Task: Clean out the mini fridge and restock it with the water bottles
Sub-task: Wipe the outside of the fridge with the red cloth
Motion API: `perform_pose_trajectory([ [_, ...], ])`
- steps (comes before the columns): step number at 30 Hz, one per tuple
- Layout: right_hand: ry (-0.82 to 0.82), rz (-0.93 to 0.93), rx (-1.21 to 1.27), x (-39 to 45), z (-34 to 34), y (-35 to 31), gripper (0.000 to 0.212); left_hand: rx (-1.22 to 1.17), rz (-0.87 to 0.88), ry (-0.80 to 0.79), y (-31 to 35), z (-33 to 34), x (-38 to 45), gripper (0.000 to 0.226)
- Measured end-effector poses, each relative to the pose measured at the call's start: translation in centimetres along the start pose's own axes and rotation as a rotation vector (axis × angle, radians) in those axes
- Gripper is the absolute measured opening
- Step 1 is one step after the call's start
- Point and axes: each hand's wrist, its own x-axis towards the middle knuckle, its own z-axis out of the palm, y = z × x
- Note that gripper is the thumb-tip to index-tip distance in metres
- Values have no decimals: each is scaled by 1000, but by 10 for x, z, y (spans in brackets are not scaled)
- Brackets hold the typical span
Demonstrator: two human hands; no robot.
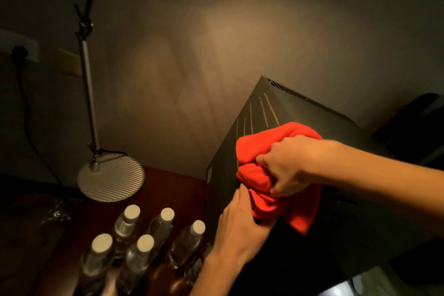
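A black mini fridge (300, 113) stands at the right on a dark wooden table; I see its top and left side. My right hand (288, 163) grips a bunched red cloth (259, 149) over the fridge's front left top corner. My left hand (240, 221) pinches the cloth's lower folds just below. Several clear water bottles (131, 226) with white caps stand upright on the table left of the fridge. The fridge's door and inside are hidden.
A lamp's ribbed round metal base (110, 176) sits behind the bottles, its pole (87, 72) rising up. A black cable runs from a wall socket (20, 51) at the left. A dark object (413, 125) stands behind the fridge at the right.
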Motion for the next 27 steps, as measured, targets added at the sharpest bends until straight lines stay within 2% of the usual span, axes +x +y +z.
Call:
perform_pose_trajectory([
  [4, -114, 73, -34, 32, -11, 15, 58, 16, -22, 83, 1, 3, 9, 60],
  [8, -161, 95, -7, 91, -15, 59, 59, 66, -10, 229, -4, 5, 21, 77],
  [11, -38, 108, 111, 123, -13, 95, 52, 96, -10, 247, -6, 1, 31, 86],
  [12, 35, 52, 108, 123, -11, 107, 48, 111, -13, 227, -7, 0, 33, 87],
  [13, 204, -1, 150, 130, -6, 111, 41, 128, -14, 208, -7, 0, 35, 86],
  [14, 256, 21, 301, 139, 0, 115, 37, 144, -16, 193, -7, 0, 38, 84],
  [15, 279, -45, 254, 140, -1, 117, 36, 155, -17, 186, -6, 0, 41, 80],
  [16, 221, -173, -3, 131, 1, 113, 42, 162, -19, 186, -6, 2, 44, 75],
  [17, 93, -276, -145, 125, 1, 107, 50, 171, -23, 189, -6, 4, 48, 69],
  [18, -32, -246, -134, 119, -7, 92, 56, 179, -27, 194, -6, 6, 51, 61],
  [19, -89, -201, -88, 110, -9, 80, 58, 171, -25, 214, -7, 8, 56, 50],
  [21, -96, -181, -62, 93, -9, 68, 54, 86, -12, 316, -11, 9, 64, 27],
  [23, -72, -163, -34, 81, -5, 66, 50, -25, -3, 450, -13, 9, 74, 17],
  [25, -37, -137, -25, 87, -2, 70, 49, -139, -26, 527, -11, 7, 83, 19],
  [27, -58, -105, -37, 101, -7, 76, 49, -155, -44, 554, -9, 5, 91, 31],
])
